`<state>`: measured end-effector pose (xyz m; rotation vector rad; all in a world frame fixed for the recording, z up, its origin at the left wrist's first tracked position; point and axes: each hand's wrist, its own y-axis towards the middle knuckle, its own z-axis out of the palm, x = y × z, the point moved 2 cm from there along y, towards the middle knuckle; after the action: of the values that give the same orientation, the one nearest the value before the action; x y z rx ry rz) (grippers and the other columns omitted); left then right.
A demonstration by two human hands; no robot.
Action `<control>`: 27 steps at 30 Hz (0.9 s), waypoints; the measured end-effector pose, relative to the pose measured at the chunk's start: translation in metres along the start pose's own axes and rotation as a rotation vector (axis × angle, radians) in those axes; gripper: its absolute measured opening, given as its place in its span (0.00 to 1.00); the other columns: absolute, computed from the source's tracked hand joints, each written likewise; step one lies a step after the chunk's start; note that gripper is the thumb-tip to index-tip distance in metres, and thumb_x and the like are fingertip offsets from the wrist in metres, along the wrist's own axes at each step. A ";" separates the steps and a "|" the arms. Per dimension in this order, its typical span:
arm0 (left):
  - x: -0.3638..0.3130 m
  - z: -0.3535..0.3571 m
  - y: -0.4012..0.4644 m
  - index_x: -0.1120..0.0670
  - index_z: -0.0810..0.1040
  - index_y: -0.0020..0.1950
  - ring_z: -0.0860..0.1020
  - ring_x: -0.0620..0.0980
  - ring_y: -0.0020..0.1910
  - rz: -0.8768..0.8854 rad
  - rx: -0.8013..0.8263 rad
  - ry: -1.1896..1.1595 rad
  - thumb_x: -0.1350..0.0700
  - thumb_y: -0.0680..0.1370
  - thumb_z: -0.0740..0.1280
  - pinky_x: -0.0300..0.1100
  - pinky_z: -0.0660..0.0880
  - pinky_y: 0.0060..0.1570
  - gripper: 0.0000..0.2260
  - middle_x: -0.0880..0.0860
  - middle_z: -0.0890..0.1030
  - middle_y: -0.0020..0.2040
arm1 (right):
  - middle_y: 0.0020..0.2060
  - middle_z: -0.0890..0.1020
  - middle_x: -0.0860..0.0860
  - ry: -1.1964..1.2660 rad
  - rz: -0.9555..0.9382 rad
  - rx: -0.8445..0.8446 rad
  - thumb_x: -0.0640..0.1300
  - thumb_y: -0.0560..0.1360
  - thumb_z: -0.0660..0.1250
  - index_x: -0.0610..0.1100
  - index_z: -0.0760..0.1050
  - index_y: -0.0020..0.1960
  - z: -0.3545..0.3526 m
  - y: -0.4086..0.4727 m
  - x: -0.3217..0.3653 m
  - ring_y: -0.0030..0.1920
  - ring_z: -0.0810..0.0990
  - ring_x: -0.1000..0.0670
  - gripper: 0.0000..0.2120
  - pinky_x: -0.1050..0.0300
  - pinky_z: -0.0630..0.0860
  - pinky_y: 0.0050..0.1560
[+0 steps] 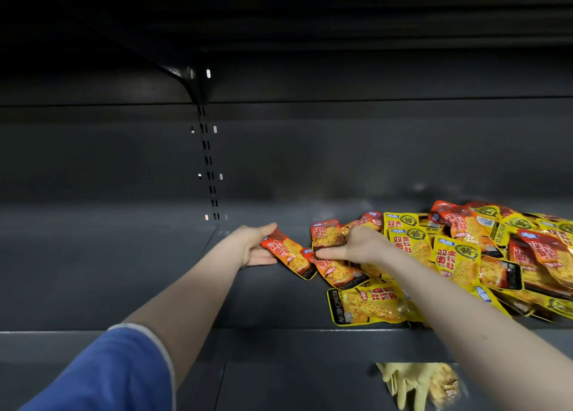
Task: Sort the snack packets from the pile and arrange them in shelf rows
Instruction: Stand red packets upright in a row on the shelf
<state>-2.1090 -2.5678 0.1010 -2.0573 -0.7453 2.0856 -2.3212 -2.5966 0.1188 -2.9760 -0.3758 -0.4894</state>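
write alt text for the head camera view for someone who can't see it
A person's left hand grips a red snack packet on a dark metal shelf, while the right hand pinches another red packet at the edge of a pile of red and yellow packets on the right. A pale glove lies on the shelf below.

Snack packets: glossy plastic film (crinkly). Shelf: matt dark painted metal, smooth. Sleeve: blue cloth.

"KONCHEW" reads along the black edge of the front yellow packet; other packets carry Chinese characters.
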 end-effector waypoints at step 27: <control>0.017 -0.062 -0.069 0.58 0.74 0.46 0.79 0.50 0.30 0.327 -0.202 0.015 0.60 0.79 0.66 0.43 0.77 0.34 0.03 0.56 0.78 0.38 | 0.44 0.81 0.45 0.877 -0.030 -0.211 0.37 0.71 0.70 0.40 0.76 0.52 0.005 -0.042 0.020 0.42 0.79 0.47 0.10 0.55 0.74 0.40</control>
<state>-2.0674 -2.4846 0.1173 -2.4458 -0.6814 2.2340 -2.3118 -2.5512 0.1236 -2.5670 -0.2744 -1.8022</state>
